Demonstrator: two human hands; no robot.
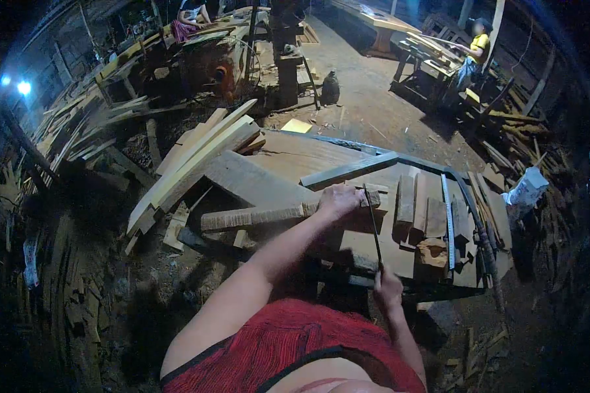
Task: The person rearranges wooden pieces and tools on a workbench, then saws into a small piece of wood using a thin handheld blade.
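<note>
My left hand (339, 201) is closed over a long wooden bar (262, 216) near its right end, pressing it on the workbench (295, 145). Rows of close crosswise lines mark the bar's near face. In my right hand (389, 288), fingers wrapped round the handle, is a handsaw (374, 229), seen nearly edge-on as a thin dark blade. Its blade lies across the bar's right end, just right of my left hand. The bar's left end sticks out past the bench's near edge. Teeth on the blade are too small to make out.
Wooden blocks (416, 203) and a pale ruler-like strip (449, 219) lie on the bench's right side. A wooden batten (347, 171) crosses behind my left hand. Long planks (196, 164) lean at the left. Two people (476, 52) sit or stand at far benches.
</note>
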